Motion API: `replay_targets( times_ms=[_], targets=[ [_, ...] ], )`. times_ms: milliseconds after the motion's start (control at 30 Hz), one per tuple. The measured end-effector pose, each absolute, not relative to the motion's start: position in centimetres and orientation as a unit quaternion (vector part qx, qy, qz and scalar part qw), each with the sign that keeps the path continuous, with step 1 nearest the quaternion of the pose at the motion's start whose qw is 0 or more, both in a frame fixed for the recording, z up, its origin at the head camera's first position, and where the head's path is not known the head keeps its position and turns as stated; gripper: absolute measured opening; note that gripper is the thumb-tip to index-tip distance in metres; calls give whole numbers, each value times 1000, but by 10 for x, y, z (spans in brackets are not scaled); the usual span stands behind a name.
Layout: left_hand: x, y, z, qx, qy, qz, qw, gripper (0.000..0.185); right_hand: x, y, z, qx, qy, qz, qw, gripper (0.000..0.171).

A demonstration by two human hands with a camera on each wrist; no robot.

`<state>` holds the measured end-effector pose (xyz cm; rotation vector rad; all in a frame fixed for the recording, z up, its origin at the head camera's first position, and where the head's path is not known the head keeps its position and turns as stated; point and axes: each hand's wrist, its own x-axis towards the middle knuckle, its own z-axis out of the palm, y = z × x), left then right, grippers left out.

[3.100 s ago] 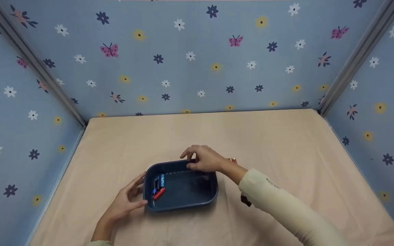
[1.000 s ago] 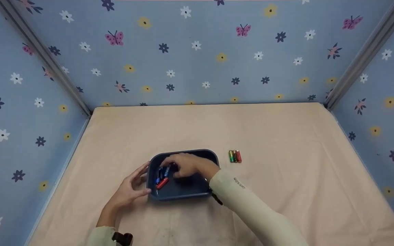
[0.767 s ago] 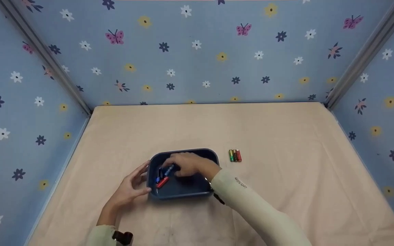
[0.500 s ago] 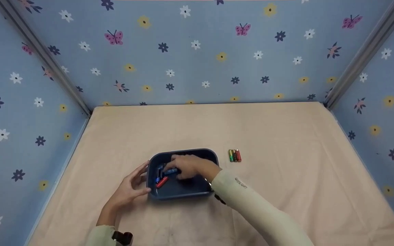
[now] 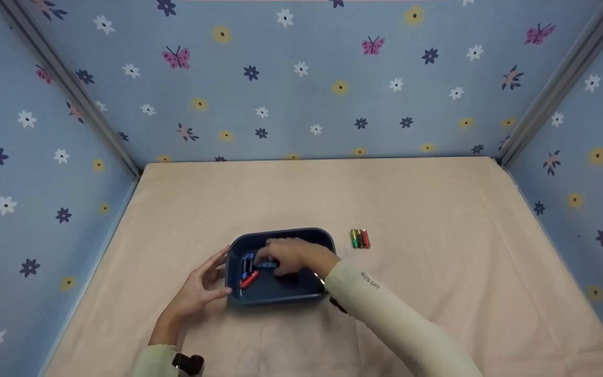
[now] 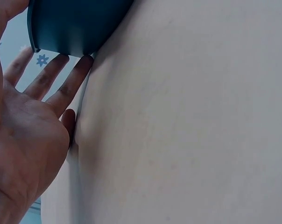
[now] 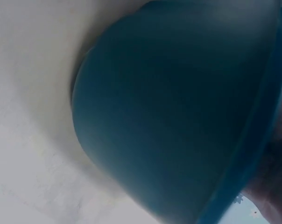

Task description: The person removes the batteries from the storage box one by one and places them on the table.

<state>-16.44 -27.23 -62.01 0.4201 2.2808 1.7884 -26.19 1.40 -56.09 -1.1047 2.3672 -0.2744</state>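
A dark blue rectangular bin [image 5: 280,300] stands on the cloth. My left hand [image 5: 192,293] is spread at its left end, thumb and fingertips at the wall; the left wrist view shows the fingers nearly straight under the bin [image 6: 78,28]. Reaching inside, my right hand [image 5: 292,255] pinches a blue battery [image 5: 266,265] between thumb and fingers. To its left lie a red battery [image 5: 249,279] and dark blue batteries [image 5: 245,267]. In the right wrist view the bin's outer wall [image 7: 164,112] hides the fingers.
Right of the bin, a row of batteries [image 5: 360,239], green-gold, dark and red, lies side by side on the beige cloth [image 5: 437,209]. Blue flower-patterned walls [image 5: 301,78] close off the back and sides.
My right hand has moved from the bin's far rim down inside it. The blue battery has turned from upright to sideways and shifted right. The left hand stays at the bin's end.
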Motion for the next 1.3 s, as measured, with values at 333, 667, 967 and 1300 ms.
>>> replay_targets(
  times_ms=[333,667,967,1300],
  targets=[
    [-164,-274,-618,143,773,607,114,94,-269,24,-565,-398,862,-140,281,56],
    [-165,-274,-618,146,771,608,120,94,-270,27,-557,-400,851,-143,309,63],
    [-165,-272,-618,126,777,604,123,96,-270,28,-560,-428,837,-156,304,54],
    [-165,-274,-619,127,786,594,116,96,-274,34,-560,-431,818,-157,348,62]
  ],
)
